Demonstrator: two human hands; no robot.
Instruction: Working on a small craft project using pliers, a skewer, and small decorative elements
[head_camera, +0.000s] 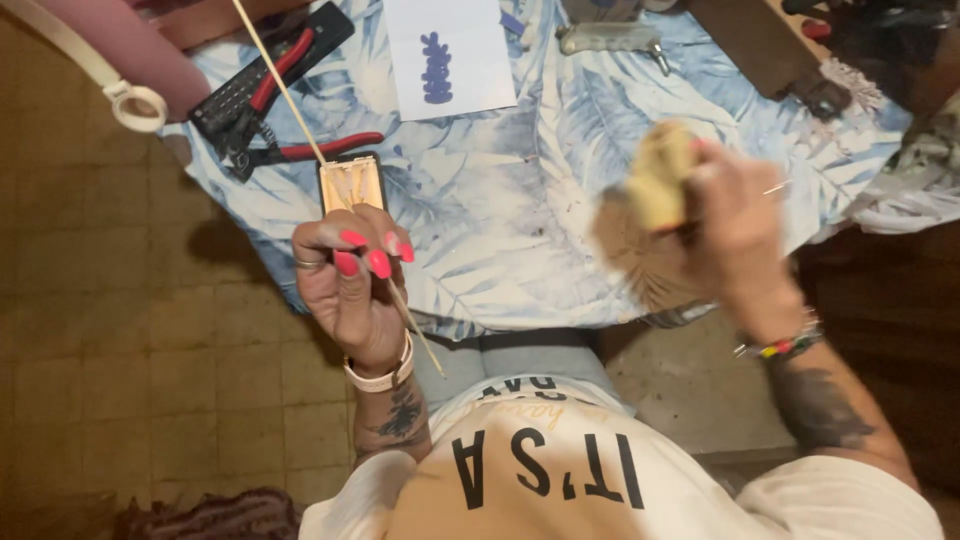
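We hold a thin stick and a pale block over the leaf-print tablecloth (520, 230)

On the cloth lie a white paper sheet (450, 55), red-handled pliers (300, 150) and a small wooden box (351, 184); our right hand (735, 235), blurred, is wrapped around a pale yellowish block (660, 175), and our left hand (345, 275) has its fingers pinched tight on the long thin wooden stick (285, 95), which slants across the box

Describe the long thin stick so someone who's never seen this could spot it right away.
Start at the table's leaf-print cloth. At its left edge, the left hand pinches a pale stick that runs up past the red-handled pliers. Unlike those stubby tools, it is bare, straight and very thin.
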